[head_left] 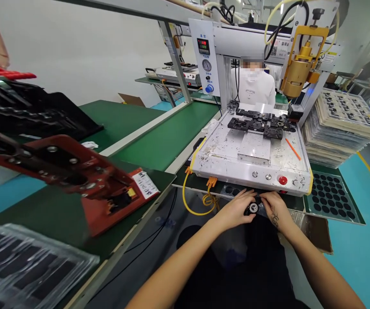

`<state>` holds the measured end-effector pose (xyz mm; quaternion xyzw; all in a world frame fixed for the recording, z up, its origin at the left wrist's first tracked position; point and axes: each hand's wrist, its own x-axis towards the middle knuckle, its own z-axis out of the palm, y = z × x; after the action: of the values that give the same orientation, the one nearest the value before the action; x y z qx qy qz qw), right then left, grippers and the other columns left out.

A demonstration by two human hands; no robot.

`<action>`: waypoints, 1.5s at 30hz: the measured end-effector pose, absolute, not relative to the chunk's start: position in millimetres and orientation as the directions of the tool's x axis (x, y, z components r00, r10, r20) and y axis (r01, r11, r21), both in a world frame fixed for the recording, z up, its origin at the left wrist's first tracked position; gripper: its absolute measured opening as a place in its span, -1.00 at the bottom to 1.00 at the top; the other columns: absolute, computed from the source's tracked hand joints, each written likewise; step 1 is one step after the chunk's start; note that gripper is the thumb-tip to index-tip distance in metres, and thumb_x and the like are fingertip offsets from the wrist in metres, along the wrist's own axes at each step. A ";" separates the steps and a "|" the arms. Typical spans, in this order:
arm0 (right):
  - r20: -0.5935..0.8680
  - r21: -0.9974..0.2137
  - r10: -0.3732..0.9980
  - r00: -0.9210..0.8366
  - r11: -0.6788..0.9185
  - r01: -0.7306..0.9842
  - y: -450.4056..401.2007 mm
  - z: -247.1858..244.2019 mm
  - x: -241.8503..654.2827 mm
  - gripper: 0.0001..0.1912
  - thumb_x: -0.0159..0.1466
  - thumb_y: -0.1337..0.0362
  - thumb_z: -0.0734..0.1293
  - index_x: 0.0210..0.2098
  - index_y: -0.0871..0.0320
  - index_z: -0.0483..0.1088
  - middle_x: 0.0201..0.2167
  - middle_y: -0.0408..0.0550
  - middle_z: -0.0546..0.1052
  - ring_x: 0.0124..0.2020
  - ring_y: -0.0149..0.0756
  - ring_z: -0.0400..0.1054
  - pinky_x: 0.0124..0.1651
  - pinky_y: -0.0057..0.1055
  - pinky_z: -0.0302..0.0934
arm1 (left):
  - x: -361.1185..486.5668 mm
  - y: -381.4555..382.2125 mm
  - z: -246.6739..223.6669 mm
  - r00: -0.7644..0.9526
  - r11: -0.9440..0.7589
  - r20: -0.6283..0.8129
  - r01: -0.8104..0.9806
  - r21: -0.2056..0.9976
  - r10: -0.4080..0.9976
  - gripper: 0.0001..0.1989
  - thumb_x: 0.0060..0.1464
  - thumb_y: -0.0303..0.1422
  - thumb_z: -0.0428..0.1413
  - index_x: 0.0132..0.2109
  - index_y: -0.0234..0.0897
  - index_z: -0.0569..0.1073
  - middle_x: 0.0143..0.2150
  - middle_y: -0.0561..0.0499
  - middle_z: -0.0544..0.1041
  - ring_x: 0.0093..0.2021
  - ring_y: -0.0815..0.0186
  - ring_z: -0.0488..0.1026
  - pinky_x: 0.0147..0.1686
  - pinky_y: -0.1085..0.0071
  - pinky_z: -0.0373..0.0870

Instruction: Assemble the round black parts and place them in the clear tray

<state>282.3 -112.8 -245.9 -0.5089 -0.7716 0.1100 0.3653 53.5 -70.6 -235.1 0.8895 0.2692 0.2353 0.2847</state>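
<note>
Down at the front edge of the white benchtop machine point(249, 171), I see the person's left hand point(236, 209) with its thumb and fingers closed around a small black round part point(253, 208), its pale centre facing up. The right hand point(278, 212) sits just beside it, fingers bent inward at a piece of clear film point(262, 210), though I can't tell from here whether they grip it. A sheet of black discs point(331, 195) lies to the right of the machine, and a yellow cable point(187, 208) loops down on the left.
</note>
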 end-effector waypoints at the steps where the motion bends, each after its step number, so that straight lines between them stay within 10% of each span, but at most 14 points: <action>1: 0.456 -0.526 0.861 -0.226 0.465 0.712 -113.2 -247.7 282.5 -0.76 0.51 0.39 0.28 0.04 0.10 0.57 -0.09 0.10 0.64 -0.02 -0.02 0.52 0.11 -0.06 0.47 | 53.6 -69.9 -237.6 0.753 -0.689 0.257 0.334 0.644 0.605 -0.59 0.13 -0.45 0.30 0.12 -0.25 0.49 0.43 -0.29 0.45 0.52 -0.04 0.28 0.55 -0.15 0.07; 20: 0.663 -0.147 0.565 -0.491 0.742 0.654 -134.6 -297.8 292.7 -0.66 0.52 0.47 0.24 0.12 0.14 0.59 -0.19 0.08 0.71 -0.23 -0.13 0.57 -0.17 -0.18 0.46 | 41.9 -58.3 -226.4 0.849 -0.588 0.109 0.259 0.766 0.517 -0.63 0.06 -0.51 0.34 0.03 -0.26 0.54 0.49 -0.29 0.37 0.56 -0.07 0.19 0.56 -0.06 0.05; 31: 0.538 -0.315 0.763 -0.358 0.577 0.754 -157.1 -263.6 278.6 -0.81 0.47 0.50 0.24 -0.04 0.13 0.40 0.36 0.29 0.47 0.46 0.10 0.27 0.40 0.21 0.30 | 56.7 -51.0 -236.4 0.717 -0.599 0.232 0.310 0.738 0.658 -0.65 0.13 -0.50 0.28 0.05 -0.24 0.47 0.36 -0.30 0.49 0.44 -0.09 0.37 0.47 -0.17 0.21; 45: 0.508 -0.439 0.840 -0.191 0.443 0.782 -140.1 -260.3 267.9 -0.80 0.54 0.42 0.16 -0.04 0.12 0.40 0.29 0.30 0.50 0.39 0.10 0.35 0.36 0.23 0.31 | 35.3 -78.4 -243.1 0.713 -0.764 0.393 0.311 0.565 0.581 -0.56 0.22 -0.44 0.28 0.21 -0.25 0.42 0.31 -0.27 0.53 0.40 -0.03 0.42 0.41 -0.08 0.36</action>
<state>267.9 -140.1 -260.3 -0.5262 -0.7705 0.0411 0.3574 35.3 -78.4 -243.1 0.8948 0.2491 0.2853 0.2365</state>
